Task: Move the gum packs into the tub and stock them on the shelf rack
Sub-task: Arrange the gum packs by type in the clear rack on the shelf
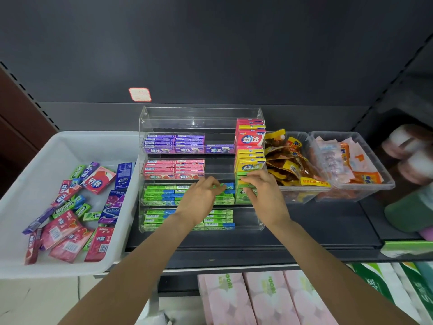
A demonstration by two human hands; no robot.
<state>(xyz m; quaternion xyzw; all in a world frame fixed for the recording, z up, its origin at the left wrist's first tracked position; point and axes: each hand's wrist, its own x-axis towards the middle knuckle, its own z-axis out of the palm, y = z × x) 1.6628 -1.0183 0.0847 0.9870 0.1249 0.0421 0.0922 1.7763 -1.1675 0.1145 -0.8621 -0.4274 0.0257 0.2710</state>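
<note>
A clear acrylic shelf rack (pixel 201 113) stands on a dark shelf, with purple gum packs (pixel 174 144) on one tier, pink packs (pixel 174 170) below and green packs (pixel 159 193) on the two lowest tiers. My left hand (pixel 199 198) pinches a green gum pack (pixel 221 186) over the third tier. My right hand (pixel 264 191) has curled fingers on green packs (pixel 243 195) stacked at the rack's right end, under yellow and red boxes (pixel 249 146). A white tub (pixel 70 146) at the left holds several loose gum packs (pixel 77 207).
Two clear bins of snack packets (pixel 293 160) and sachets (pixel 346 158) sit right of the rack. A red-edged price label (pixel 139 94) is stuck on the dark back wall. Pink tissue packs (pixel 257 299) lie on the level below. Rolls and green items (pixel 412 160) crowd the far right.
</note>
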